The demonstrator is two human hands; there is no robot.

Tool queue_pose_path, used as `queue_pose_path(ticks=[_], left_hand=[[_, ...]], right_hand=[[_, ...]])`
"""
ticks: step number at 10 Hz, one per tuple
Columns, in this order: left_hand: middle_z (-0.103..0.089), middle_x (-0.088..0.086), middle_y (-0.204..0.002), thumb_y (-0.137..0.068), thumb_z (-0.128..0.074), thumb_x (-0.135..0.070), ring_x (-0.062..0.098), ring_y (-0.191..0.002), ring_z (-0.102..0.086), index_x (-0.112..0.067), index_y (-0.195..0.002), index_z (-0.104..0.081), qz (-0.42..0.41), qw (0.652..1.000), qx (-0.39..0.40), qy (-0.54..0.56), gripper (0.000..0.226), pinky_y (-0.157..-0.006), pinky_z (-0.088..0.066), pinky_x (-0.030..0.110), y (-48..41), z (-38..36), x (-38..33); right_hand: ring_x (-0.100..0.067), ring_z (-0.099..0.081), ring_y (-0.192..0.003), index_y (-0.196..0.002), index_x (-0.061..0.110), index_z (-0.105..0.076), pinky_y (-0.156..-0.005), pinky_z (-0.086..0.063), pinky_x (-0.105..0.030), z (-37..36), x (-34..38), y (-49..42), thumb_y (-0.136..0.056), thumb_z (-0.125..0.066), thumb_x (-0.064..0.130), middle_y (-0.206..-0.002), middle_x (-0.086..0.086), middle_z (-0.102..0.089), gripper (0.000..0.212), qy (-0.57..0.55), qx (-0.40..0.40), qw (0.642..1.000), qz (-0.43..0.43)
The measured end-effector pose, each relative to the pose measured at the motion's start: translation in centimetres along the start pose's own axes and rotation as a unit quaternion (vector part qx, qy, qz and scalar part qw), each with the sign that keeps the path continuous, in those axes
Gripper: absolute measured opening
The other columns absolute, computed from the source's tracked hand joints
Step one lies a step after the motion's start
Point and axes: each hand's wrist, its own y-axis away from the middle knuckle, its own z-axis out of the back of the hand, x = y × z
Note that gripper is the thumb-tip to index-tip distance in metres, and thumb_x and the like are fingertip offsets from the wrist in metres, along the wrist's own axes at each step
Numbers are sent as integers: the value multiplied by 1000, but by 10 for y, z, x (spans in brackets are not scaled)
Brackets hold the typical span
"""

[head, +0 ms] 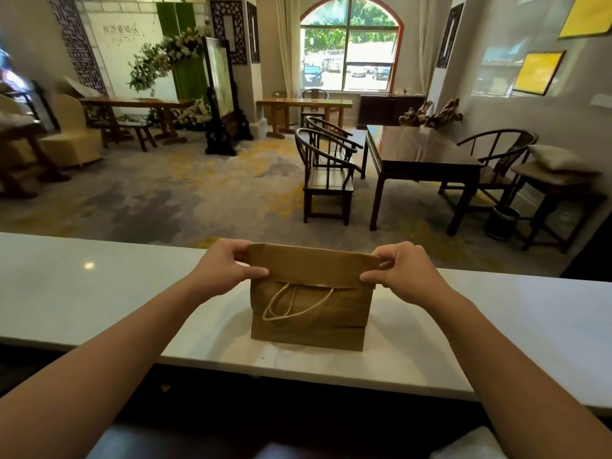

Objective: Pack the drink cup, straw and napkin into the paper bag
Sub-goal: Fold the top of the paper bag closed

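Paper bag (311, 313) upright on the counter (99, 293) (contents probably hidden), a hand at each top corner

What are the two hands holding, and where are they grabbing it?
Both hands hold the brown paper bag by its folded-over top flap: the left hand pinches the flap's left end, the right hand its right end. The bag stands on the white counter.

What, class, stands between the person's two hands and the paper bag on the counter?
Nothing visible does. The left hand and right hand already pinch the folded-over top of the paper bag at its two ends. The bag stands upright on the white counter. Its top is folded shut, so no cup, straw or napkin is visible.
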Motion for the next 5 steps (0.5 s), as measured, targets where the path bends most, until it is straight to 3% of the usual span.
queue_pose_path(ticks=[1,2,4,5], left_hand=[[-68,-10,-88,-74,-84,-20,8,-85,-63,-31,-86,-65,-52,994,-8,-93,25,-63,-48,20,1,0,-14],[-67,-10,-90,-77,-81,-19,8,-85,-64,-30,-92,-67,-95,984,5,-153,24,-68,-54,21,3,-1,-32],[-69,-7,-102,-84,-70,-31,11,-94,-59,-29,-99,-67,-218,903,21,-369,15,-84,-53,31,-1,-1,-82],[-67,-6,-111,-86,-68,-32,14,-101,-61,-28,-109,-66,-201,898,71,-386,24,-88,-54,34,-6,6,-113]], right_hand=[[-7,-64,-73,-92,26,-69,-57,-49,-17,2,7,-2,-79,-80,29,-80,9,-65,17,65,7,998,11],[-7,-63,-71,-84,31,-63,-64,-55,-21,3,24,-5,-79,-80,31,-79,11,-62,18,147,23,988,45],[-12,-65,-76,-87,24,-69,-72,-61,-32,12,58,-18,-80,-77,28,-85,5,-65,12,236,75,965,89],[-14,-66,-80,-88,24,-71,-75,-62,-33,29,79,-26,-81,-74,24,-88,4,-67,8,241,108,960,92]])
